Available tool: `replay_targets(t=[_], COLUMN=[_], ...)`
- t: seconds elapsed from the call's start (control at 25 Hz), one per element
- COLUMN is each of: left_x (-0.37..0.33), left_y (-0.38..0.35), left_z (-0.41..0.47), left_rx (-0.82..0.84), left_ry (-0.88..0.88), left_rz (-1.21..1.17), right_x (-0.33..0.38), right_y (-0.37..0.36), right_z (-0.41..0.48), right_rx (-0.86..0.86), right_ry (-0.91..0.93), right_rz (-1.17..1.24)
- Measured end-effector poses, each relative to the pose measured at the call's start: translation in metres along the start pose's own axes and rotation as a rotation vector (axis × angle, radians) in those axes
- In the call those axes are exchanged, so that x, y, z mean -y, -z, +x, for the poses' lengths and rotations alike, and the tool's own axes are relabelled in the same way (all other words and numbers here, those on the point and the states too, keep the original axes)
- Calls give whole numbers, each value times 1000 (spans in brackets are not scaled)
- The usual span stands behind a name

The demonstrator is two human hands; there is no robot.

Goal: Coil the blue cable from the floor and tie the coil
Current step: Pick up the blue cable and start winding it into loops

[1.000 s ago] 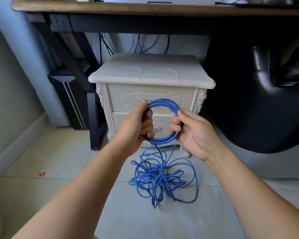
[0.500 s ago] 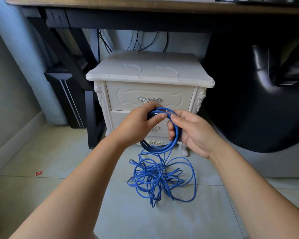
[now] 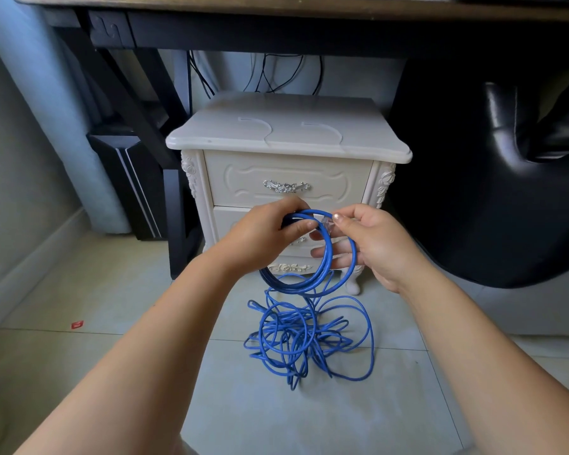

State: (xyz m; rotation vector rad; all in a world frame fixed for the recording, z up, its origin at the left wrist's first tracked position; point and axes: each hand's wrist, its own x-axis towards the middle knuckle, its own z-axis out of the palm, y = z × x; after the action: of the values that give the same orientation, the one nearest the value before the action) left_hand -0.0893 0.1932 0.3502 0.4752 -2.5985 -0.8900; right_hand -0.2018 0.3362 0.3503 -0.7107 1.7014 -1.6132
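A blue cable lies partly as a loose tangle [image 3: 306, 339] on the tiled floor and partly as a small coil [image 3: 309, 284] of several loops held up in front of the nightstand. My left hand [image 3: 266, 238] grips the coil at its top left, fingers curled round the loops. My right hand [image 3: 372, 241] pinches the cable's clear plug end [image 3: 328, 223] at the top of the coil between thumb and forefinger, its other fingers spread behind the loops. A strand runs from the coil down to the tangle.
A white two-drawer nightstand [image 3: 286, 142] stands right behind the coil, under a dark wooden desk [image 3: 276, 24]. A black leather chair [image 3: 493, 178] fills the right side. Black panels [image 3: 128, 178] lean at the left. A small red scrap [image 3: 77, 324] lies on the floor.
The coil has dropped lower in front of the nightstand. My right hand has moved from the coil's right side to its top and now pinches the plug end.
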Motion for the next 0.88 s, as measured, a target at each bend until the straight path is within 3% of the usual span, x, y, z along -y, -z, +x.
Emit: replay_targets(t=[0.28,0.4,0.64,0.8,0.88], left_x=[5,7,6,4,2], left_y=[-5,-8,-19,-12,-7], left_z=[1,3,7,3,-3], left_rx=[-103,-183,-415,-224,-93], left_ry=[41,52,151,301,331], left_rz=[-71,-106,-276,-808,-926], right_x=[-14,-20,-24,-18,-16], right_y=[-7,-16,-41,-32,-21], right_z=[1,1,-6,3,8], right_rx=[-60,-93,19,18,56], right_ry=[63,39,-24,35,32], right_rz=[49,247,503,444,316])
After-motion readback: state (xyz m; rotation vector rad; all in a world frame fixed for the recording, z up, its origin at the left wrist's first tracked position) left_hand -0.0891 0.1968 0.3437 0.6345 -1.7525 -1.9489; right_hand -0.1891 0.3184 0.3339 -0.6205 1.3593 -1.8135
